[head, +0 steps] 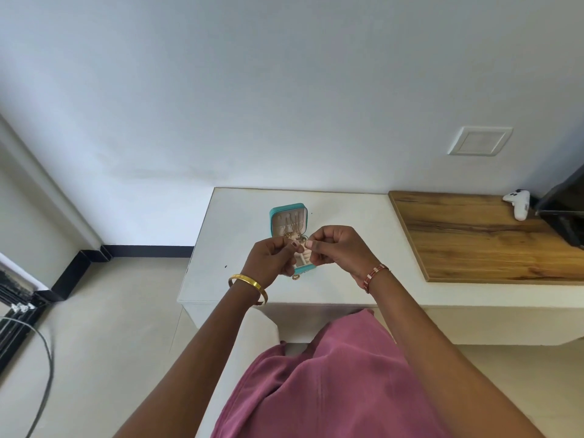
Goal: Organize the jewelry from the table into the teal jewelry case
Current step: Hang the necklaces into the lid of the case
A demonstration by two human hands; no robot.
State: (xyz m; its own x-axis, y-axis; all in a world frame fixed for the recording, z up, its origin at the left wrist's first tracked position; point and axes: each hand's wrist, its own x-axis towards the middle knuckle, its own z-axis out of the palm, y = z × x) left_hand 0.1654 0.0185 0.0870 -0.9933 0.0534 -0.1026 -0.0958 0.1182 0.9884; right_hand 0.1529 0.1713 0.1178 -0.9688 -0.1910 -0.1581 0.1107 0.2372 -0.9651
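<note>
The teal jewelry case (288, 218) lies open on the white table (240, 235), its beige lining showing, with small gold pieces near its hinge. My left hand (273, 257) and my right hand (335, 246) meet just above the case's lower half, fingers curled. Between their fingertips they pinch a small thin piece of jewelry (302, 240); its shape is too small to tell. A small gold ring-like piece (295, 277) shows under my left hand at the case's front edge. Much of the case's lower tray is hidden by my hands.
A wooden board (474, 235) covers the table's right part, with a white game controller (518, 203) and a dark screen (565, 210) at the far right. Black cables (44, 368) lie on the floor at the left. A white wall stands behind the table.
</note>
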